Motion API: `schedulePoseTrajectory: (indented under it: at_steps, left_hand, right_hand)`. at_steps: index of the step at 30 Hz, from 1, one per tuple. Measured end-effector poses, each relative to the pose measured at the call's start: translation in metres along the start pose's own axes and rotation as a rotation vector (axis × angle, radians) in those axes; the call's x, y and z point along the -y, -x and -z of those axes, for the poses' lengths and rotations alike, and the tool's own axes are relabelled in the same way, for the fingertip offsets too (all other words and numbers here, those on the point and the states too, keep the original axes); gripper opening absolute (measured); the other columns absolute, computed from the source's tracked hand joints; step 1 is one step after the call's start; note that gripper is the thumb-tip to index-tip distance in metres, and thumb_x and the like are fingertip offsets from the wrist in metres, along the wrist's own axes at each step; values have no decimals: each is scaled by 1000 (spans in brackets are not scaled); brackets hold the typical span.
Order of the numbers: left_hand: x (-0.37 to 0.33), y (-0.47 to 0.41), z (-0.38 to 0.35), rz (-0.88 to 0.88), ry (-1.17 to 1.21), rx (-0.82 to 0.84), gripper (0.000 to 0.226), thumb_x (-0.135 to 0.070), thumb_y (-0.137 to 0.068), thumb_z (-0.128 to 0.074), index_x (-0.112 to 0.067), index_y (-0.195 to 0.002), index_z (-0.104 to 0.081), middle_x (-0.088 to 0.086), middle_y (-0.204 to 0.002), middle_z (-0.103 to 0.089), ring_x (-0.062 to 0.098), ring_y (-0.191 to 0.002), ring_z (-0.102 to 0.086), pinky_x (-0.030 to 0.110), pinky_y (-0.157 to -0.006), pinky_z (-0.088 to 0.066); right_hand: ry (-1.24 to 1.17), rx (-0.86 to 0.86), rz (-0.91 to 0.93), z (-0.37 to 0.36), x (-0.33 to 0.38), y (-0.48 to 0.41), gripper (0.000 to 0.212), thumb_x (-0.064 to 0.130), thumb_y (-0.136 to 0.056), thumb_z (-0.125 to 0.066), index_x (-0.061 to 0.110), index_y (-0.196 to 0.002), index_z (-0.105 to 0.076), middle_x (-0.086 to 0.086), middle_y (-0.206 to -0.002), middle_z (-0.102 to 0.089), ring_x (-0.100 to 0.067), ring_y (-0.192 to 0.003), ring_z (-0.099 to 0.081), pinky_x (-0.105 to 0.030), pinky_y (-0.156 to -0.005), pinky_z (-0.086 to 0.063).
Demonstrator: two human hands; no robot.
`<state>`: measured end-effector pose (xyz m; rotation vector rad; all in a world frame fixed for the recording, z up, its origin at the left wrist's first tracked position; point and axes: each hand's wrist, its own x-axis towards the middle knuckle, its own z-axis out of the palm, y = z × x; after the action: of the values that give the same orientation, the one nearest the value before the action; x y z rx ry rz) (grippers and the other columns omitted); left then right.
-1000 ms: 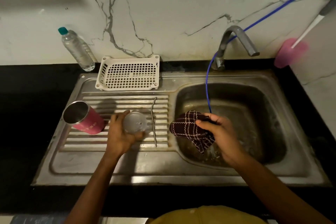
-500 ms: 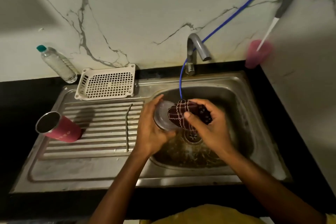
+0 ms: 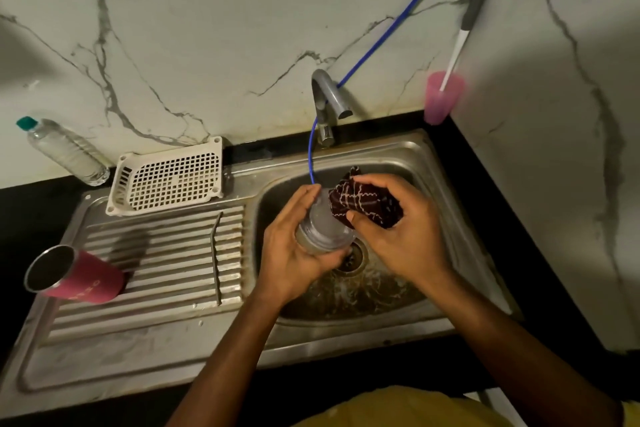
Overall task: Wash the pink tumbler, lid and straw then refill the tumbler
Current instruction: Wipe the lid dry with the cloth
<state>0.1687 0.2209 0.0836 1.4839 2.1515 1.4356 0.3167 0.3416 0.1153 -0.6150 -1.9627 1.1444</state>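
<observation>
Head view: over the sink basin (image 3: 450,215), the left hand (image 3: 294,250) has its grip curled round the clear lid (image 3: 323,230), holding it tilted just above the drain. The right hand (image 3: 398,229) has its grip clenched on a dark checked cloth (image 3: 367,206), which is pressed against the upper side of the lid. The pink tumbler (image 3: 81,276) lies on its side at the left edge of the drainboard (image 3: 166,253), with its open steel mouth facing left. The metal straw (image 3: 215,253) lies across the drainboard ribs, between the tumbler and the basin. A blue hose (image 3: 391,31) runs down past the tap (image 3: 329,97) into the basin. At the back edge of the dark surface (image 3: 38,215), a white basket (image 3: 169,177) leans beside a clear bottle (image 3: 65,151). A pink cup (image 3: 441,97) stands at the back right corner.
</observation>
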Motion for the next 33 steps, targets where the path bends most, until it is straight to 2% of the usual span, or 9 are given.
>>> schedulePoseTrajectory:
  at_steps: [3, 6, 9, 13, 16, 18, 22, 29, 33]
  left_hand:
    - [0, -4, 3, -22, 12, -7, 97, -31, -58, -94, -1, -141, -53, 11, -144, -56, 12, -140, -46, 25, -117, -35]
    - [1, -5, 7, -65, -13, 17, 95, -44, -62, -86, -2, -141, -54, 12, -145, -55, 2, -141, -41, 18, -117, -31]
    - [2, -5, 8, -76, -22, 26, 95, -43, -61, -87, -4, -141, -55, 10, -145, -55, 7, -140, -44, 18, -117, -31]
    - [-1, -10, 8, -83, -4, 2, 94, -38, -58, -90, -2, -139, -56, 10, -144, -57, 11, -138, -47, 21, -117, -33]
    - [0, -15, 12, -84, 23, 1, 98, -28, -56, -96, -1, -141, -54, 10, -144, -57, 19, -138, -51, 39, -115, -41]
    - [4, -16, 18, -97, 15, 3, 98, -30, -57, -96, -3, -142, -54, 9, -146, -56, 21, -139, -50, 42, -115, -41]
    - [7, -11, 24, -104, -38, 19, 97, -50, -61, -84, -8, -142, -54, 7, -147, -54, 17, -141, -47, 34, -117, -39]
    - [-3, -16, 23, -89, 25, -20, 94, -40, -59, -90, -5, -139, -57, 7, -142, -59, 17, -134, -54, 43, -111, -45]
    - [1, -18, 32, -123, -29, 4, 97, -50, -60, -86, -8, -141, -55, 8, -145, -56, 19, -137, -51, 44, -114, -44]
  right_hand:
    - [11, 48, 40, -1, 10, 0, 49, 17, -78, -83, 16, -125, -67, 5, -122, -70, -6, -115, -65, -36, -95, -57]
    - [102, 219, 154, 4, 18, 9, 54, 10, -74, -85, 19, -124, -68, 6, -123, -70, -3, -116, -63, -30, -96, -56]
    - [238, 295, 217, 15, 18, 7, 52, 12, -72, -85, 21, -121, -70, 6, -118, -72, -4, -109, -66, -28, -93, -56]
    - [404, 129, 265, 10, 22, -7, 42, 19, -79, -79, 15, -119, -68, 1, -113, -73, -8, -105, -66, -24, -92, -55]
    - [328, 12, 235, -4, 29, -13, 39, 22, -80, -76, 16, -118, -69, 4, -110, -73, -1, -102, -63, -15, -91, -50]
    - [292, 57, 250, -9, 32, -9, 42, 20, -78, -79, 16, -118, -69, 4, -111, -73, -3, -101, -66, -16, -90, -52]
    - [333, 311, 278, 2, 35, 0, 45, 28, -76, -81, 21, -119, -68, 6, -111, -73, -5, -101, -67, -19, -87, -53]
    - [427, 123, 315, -1, 39, -21, 37, 19, -78, -80, 18, -113, -68, 4, -104, -73, -6, -97, -66, -22, -86, -54]
    - [364, 333, 356, -1, 45, -9, 45, 39, -79, -72, 22, -120, -66, 4, -111, -72, -10, -101, -67, -28, -88, -56]
